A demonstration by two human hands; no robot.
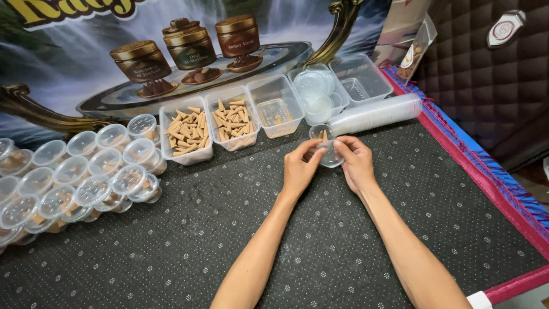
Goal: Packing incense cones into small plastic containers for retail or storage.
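Observation:
My left hand (298,167) and my right hand (354,162) meet over the dark dotted mat, and both pinch a small clear plastic lid (330,155) between their fingertips. Just beyond the fingers stands a small clear cup (319,133) with a few tan cones in it. Two clear trays (186,133) (233,123) full of tan incense cones sit further back, to the left of my hands.
Several lidded clear cups (86,177) with cones are stacked at the left. A near-empty tray (278,109), a tray of lids (318,94), an empty tray (361,77) and a lying stack of clear cups (377,114) line the back. A red-and-blue border (486,171) edges the mat at the right.

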